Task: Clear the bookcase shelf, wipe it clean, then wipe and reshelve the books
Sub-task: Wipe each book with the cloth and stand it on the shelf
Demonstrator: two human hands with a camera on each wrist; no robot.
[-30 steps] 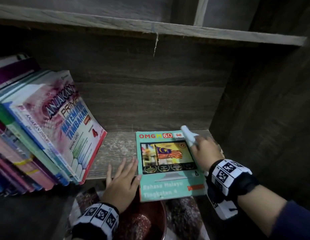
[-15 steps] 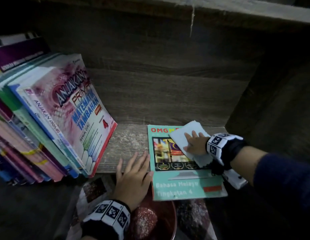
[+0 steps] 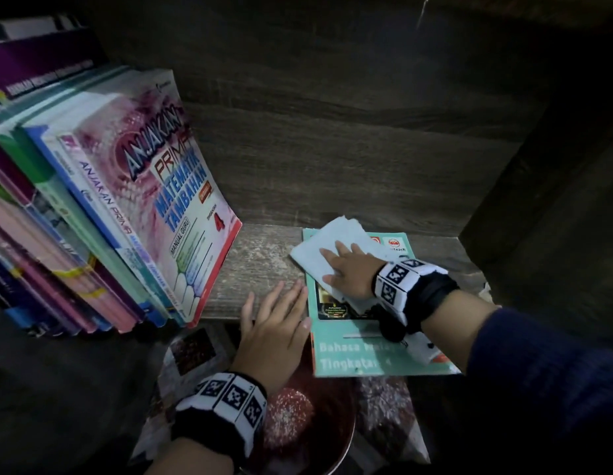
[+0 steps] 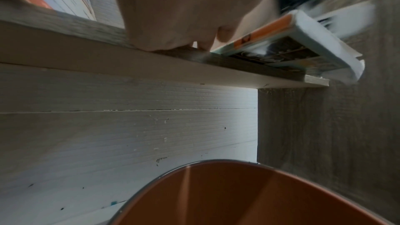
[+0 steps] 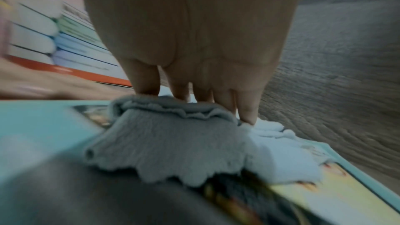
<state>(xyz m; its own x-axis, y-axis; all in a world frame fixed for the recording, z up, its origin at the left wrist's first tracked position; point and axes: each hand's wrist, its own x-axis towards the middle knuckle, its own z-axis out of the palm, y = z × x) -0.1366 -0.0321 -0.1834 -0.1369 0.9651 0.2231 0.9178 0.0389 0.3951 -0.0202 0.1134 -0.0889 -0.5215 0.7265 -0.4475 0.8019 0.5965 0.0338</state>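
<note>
Two hands are at the shelf [image 3: 264,255]. The right hand [image 3: 349,272] lies flat, fingers straight, pressing a pale cloth [image 3: 329,248] onto the far left corner of a teal book [image 3: 349,354]. The book lies face up at the right end of the shelf, its near part jutting over the front edge. In the right wrist view the fingertips [image 5: 246,114] bear down on the bunched cloth [image 5: 173,143], which covers part of the cover [image 5: 43,121]. The left hand [image 3: 274,327] rests flat on the shelf edge with fingers extended, its thumb side against the book's left edge; in the blurred left wrist view it seems to touch the book [image 4: 281,47] at that edge. Leaning books [image 3: 103,214] fill the left part of the shelf, the outermost a pink and white maths title, apart from the teal one. Below the shelf sits a reddish-brown bowl [image 3: 311,423], also seen in the left wrist view [image 4: 238,194].
</note>
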